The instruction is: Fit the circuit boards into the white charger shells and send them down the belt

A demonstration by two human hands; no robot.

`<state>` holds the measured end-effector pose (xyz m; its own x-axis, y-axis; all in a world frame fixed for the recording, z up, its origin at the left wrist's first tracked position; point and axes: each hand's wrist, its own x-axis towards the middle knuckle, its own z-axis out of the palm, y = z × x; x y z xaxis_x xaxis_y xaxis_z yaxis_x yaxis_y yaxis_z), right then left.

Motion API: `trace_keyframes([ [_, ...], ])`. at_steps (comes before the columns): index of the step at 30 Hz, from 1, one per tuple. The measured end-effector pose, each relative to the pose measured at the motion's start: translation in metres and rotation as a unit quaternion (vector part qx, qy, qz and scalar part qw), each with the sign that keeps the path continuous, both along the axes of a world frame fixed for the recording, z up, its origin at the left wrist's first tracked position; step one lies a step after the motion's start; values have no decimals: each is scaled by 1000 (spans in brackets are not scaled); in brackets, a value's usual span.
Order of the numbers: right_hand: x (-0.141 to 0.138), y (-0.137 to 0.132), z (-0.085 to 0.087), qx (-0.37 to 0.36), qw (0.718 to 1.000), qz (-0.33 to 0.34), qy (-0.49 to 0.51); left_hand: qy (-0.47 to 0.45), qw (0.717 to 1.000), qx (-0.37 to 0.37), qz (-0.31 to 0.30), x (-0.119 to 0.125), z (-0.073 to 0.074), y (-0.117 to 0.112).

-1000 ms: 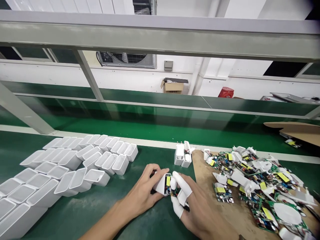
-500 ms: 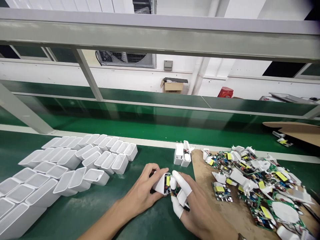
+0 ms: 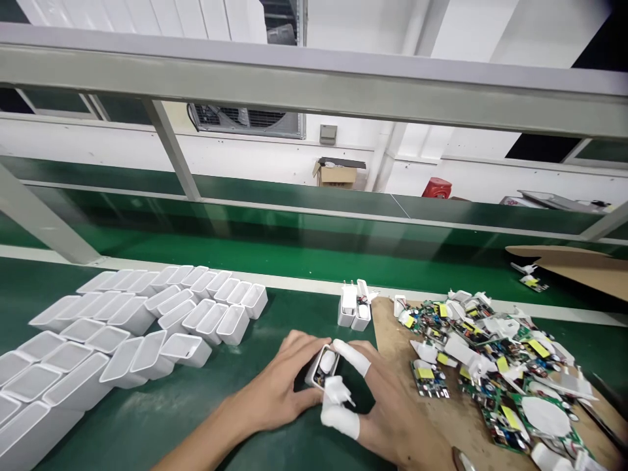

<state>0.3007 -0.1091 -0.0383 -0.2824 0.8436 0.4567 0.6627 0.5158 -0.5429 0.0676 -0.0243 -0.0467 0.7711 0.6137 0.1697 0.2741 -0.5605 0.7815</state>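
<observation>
My left hand (image 3: 287, 375) is closed round a white charger housing (image 3: 314, 374), thumb along its near side and fingers behind. A circuit board with a white rounded part (image 3: 328, 361) sits inside the housing's open end. A white plug cap (image 3: 338, 391) with metal pins hangs at the near side of that opening. My right hand (image 3: 367, 392), with white covers on its thumb and index finger, grips the cap: the thumb is against it and the index fingertip rests by the housing's far rim.
Rows of open white housings (image 3: 118, 307) stand at the left. Two filled housings (image 3: 354, 314) with plug parts stand ahead. At the right, circuit boards with plug caps (image 3: 490, 353) are piled on brown cardboard (image 3: 392, 366). A metal frame (image 3: 314, 85) crosses above the green bench.
The circuit board has gone down into the housing, which now stands more upright. My right hand has shifted from the board to the plug cap beside the opening.
</observation>
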Motion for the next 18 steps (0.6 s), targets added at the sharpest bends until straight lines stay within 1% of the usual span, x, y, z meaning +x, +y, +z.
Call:
trace_keyframes([
  [2,2,1,3,4,999,6,49,1,998,-58,-14,-3,1,0],
  [4,1,2,2,3,998,10,66,-15,996,-93,0,-6,1,-1],
  [7,-4,6,-8,-14,999,36,19,-49,989,-140,30,-8,4,-5],
  [10,-10,10,-19,18,998,52,-20,-79,978,-186,48,-9,6,-9],
  [13,-14,13,-17,68,997,37,-27,-114,974,-185,64,-12,4,-9],
  [16,-17,15,-5,96,995,13,-10,-143,974,-148,91,-17,-4,-9],
  [18,-20,17,2,96,995,12,-11,-149,976,-115,112,-19,-9,-10],
])
